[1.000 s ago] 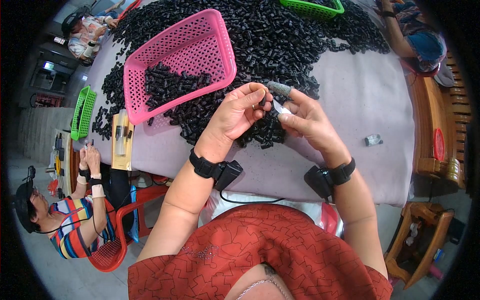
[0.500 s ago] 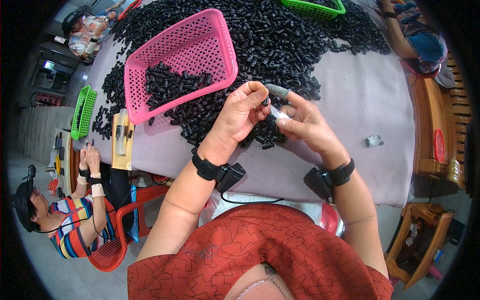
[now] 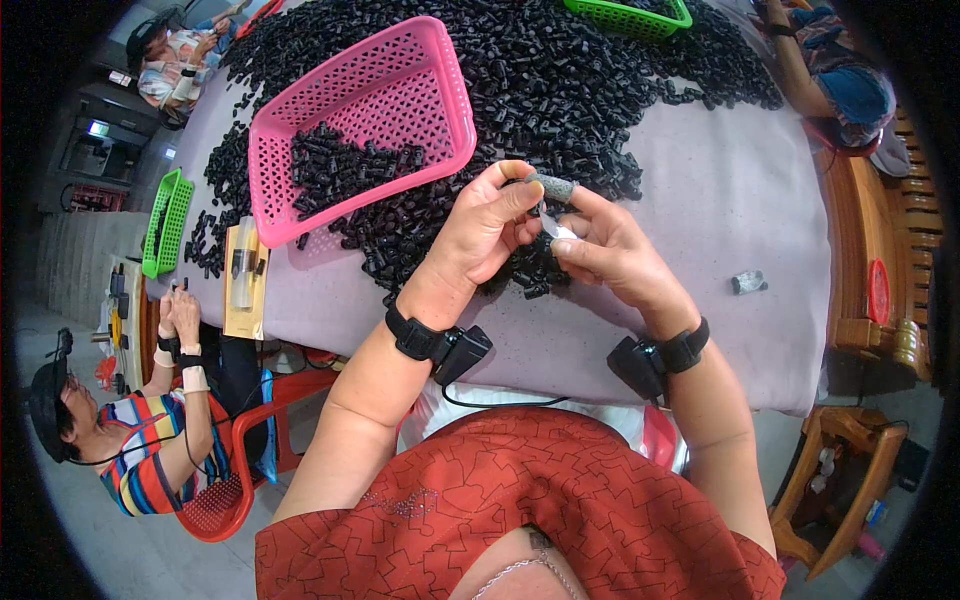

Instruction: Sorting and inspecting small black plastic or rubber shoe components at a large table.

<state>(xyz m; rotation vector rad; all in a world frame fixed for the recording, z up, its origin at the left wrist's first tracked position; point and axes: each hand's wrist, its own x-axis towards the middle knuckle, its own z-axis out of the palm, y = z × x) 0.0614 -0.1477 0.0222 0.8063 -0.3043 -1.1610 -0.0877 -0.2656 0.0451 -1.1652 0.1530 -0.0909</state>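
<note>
My left hand is closed in a pinch, thumb against fingers, on a small black plastic part that is now mostly hidden by the fingertips. Against it my right hand grips a small flat white tool with a thin, shiny end; I cannot tell its exact kind. A speckled grey finger sleeve covers the right index finger, which lies over the left thumb tip. Beneath and beyond both hands spreads a heap of small black plastic parts.
Left of the heap, a pink basket holds black parts. Green baskets stand at the far edge and far left. A grey sleeve-like piece lies on the cloth-covered table at right. Co-workers sit left and far right.
My right index finger has bent down and inward over the left thumb tip. The black part, visible before between the fingers, is now mostly covered.
</note>
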